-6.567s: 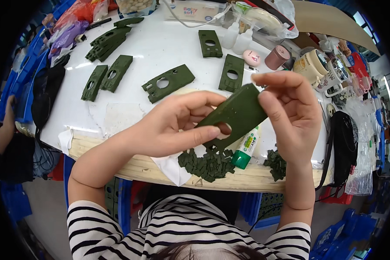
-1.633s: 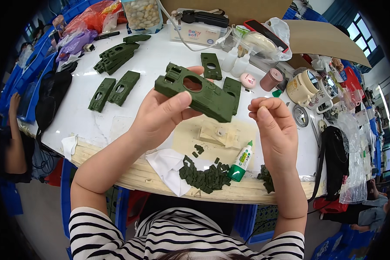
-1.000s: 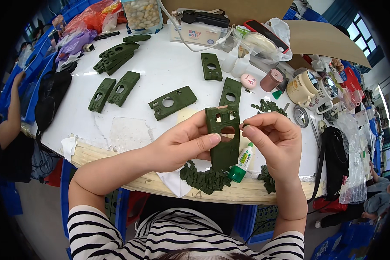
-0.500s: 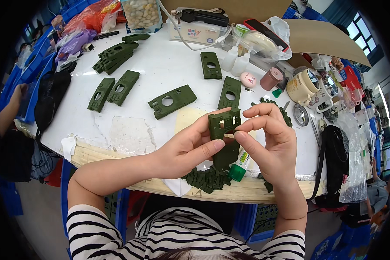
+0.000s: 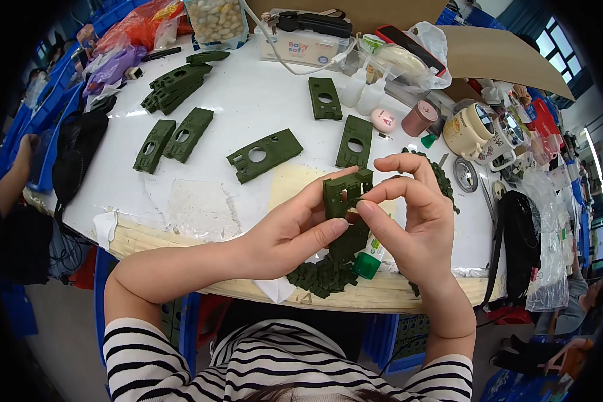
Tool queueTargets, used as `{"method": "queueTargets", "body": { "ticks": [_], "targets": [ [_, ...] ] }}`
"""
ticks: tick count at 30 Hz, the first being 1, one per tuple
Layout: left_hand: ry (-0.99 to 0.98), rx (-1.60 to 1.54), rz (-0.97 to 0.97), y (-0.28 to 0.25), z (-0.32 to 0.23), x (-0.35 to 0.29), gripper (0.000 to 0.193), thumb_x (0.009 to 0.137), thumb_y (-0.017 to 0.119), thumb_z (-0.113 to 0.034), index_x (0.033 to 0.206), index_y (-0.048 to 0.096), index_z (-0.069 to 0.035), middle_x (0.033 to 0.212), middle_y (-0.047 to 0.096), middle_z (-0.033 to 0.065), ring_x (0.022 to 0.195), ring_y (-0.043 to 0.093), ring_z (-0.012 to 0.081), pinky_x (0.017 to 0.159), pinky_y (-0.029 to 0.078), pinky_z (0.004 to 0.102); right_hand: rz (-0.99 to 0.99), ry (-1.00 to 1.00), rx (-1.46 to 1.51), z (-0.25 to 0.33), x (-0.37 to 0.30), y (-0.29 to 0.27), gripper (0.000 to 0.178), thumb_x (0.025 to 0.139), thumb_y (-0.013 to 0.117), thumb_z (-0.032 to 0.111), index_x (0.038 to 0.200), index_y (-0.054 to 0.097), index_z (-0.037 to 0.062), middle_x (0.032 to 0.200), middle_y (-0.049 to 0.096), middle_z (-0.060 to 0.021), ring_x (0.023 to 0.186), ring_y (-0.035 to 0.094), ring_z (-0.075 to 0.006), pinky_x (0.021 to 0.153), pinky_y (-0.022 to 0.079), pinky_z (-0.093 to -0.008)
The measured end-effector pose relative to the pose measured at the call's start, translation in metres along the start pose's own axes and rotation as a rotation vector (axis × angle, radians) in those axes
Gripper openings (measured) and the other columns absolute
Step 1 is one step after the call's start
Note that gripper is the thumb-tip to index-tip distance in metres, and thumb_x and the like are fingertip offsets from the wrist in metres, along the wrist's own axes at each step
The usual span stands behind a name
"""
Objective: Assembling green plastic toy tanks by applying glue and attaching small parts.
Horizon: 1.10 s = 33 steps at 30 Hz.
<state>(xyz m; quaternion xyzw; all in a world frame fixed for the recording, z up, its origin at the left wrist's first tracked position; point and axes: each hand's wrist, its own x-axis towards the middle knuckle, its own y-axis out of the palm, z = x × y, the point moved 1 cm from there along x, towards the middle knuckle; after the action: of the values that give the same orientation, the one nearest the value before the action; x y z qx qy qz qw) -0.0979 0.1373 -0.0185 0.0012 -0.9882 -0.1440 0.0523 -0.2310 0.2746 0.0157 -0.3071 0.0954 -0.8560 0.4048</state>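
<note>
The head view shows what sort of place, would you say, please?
Probably an assembly workshop: matching green parts lie on the white table, a pile of tiny green pieces sits near its edge, and blue crates stand below.

The held green part (image 5: 335, 197) looked like moulded plastic, matt, smooth on its flat lower face and rougher with raised detail near its upper end. The small green chips (image 5: 323, 278) had the same dull plastic finish. The desk (image 5: 137, 201) had a glossy white top and a front edge (image 5: 142, 237) of bare, matt wood. The green bottle cap (image 5: 367, 266) was smooth plastic. The round lid (image 5: 465, 175) gleamed like metal, the clear bag (image 5: 549, 258) was crinkly plastic film, and the striped shirt (image 5: 248, 362) was soft, matt cloth.
</note>
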Motion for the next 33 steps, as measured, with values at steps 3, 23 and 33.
{"method": "queueTargets", "body": {
  "ticks": [3,23,33],
  "targets": [
    [0.007,-0.001,0.005,0.000,0.001,0.000,0.056,0.101,0.042,-0.007,0.149,0.014,-0.001,0.140,0.040,0.0111,0.130,0.041,0.0165,0.104,0.036,0.0302,0.016,0.010,0.016,-0.002,0.000,0.002,0.011,0.073,0.075,0.011,0.082,0.071,0.0075,0.108,0.058,-0.0103,0.103,0.055,-0.0213,0.089,0.042,-0.0332],
    [0.061,0.002,0.033,0.003,0.007,0.002,0.056,0.100,0.039,-0.002,0.149,0.013,0.001,0.141,0.037,0.0121,0.131,0.039,0.0162,0.106,0.036,0.0305,-0.033,-0.039,-0.017,-0.007,-0.002,0.010,0.009,0.072,0.073,0.008,0.079,0.069,0.0060,0.103,0.058,-0.0103,0.098,0.055,-0.0218,0.086,0.043,-0.0332],
    [0.089,0.014,0.024,0.002,0.012,0.003,0.056,0.100,0.039,-0.002,0.149,0.013,0.001,0.141,0.036,0.0127,0.132,0.038,0.0172,0.106,0.035,0.0313,-0.041,-0.053,-0.038,-0.007,-0.002,0.012,0.009,0.072,0.073,0.008,0.079,0.068,0.0055,0.103,0.058,-0.0113,0.098,0.055,-0.0230,0.085,0.043,-0.0338]
  ]
}}
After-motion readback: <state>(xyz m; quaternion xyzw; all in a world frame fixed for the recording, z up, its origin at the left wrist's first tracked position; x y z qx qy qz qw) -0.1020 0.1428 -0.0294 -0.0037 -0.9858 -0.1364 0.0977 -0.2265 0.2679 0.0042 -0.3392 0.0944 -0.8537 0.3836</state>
